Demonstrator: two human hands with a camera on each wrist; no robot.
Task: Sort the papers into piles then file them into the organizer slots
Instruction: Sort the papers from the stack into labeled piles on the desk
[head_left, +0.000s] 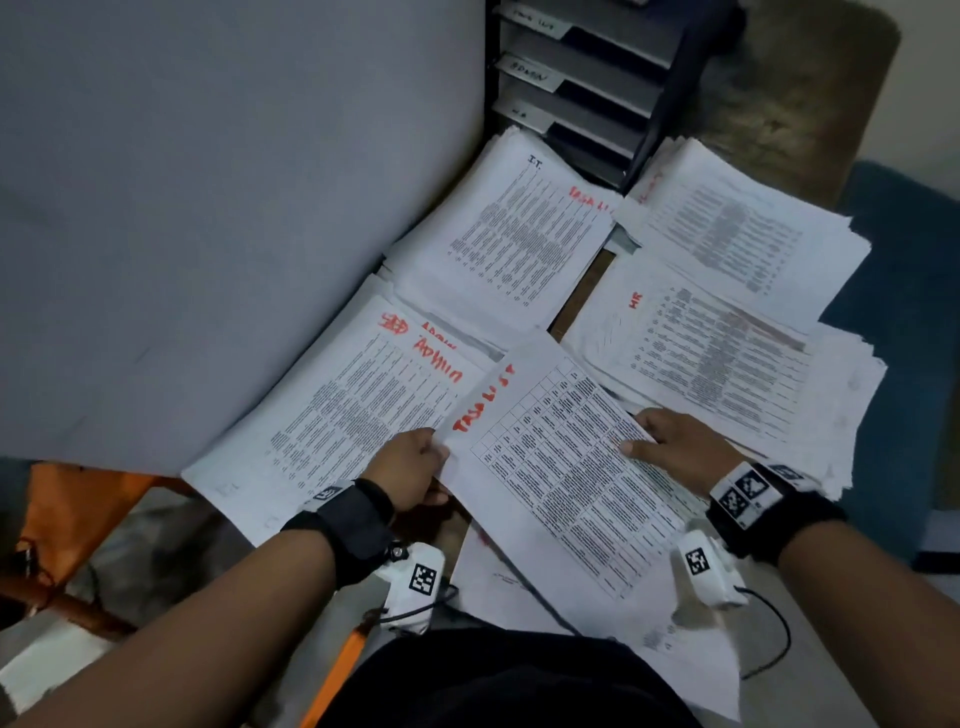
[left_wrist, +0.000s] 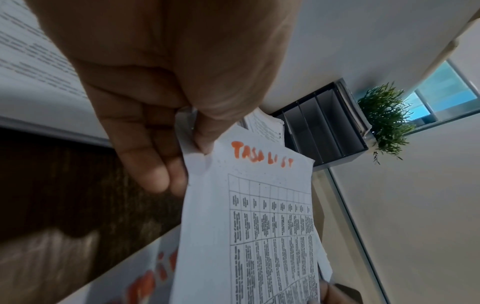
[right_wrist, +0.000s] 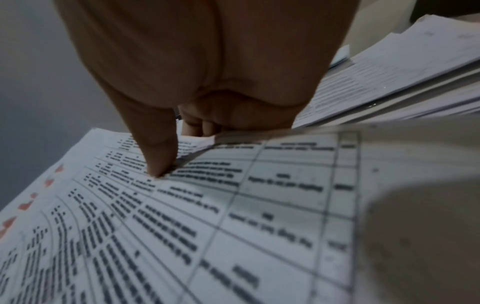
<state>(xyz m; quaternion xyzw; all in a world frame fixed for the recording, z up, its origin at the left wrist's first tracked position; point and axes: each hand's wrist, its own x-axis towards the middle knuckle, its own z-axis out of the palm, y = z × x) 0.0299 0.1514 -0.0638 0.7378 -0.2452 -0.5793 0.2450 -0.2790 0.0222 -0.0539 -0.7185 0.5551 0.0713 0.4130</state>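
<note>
Nearest us, at six o'clock, we hold the sheet marked "TASK LIST" (head_left: 561, 467) above the tabletop (head_left: 576, 296): our left hand (head_left: 410, 473) pinches its left edge between thumb and fingers, our right hand (head_left: 675, 441) grips its right edge, thumb on top. Beyond it lie the ADMIN pile (head_left: 343, 410) at ten o'clock and the HR pile (head_left: 727, 364) at two. Farthest, at twelve, stands the dark organizer (head_left: 597, 88).

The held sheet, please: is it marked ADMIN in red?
No, the held sheet carries the red words TASK LIST beside the left hand.
</note>
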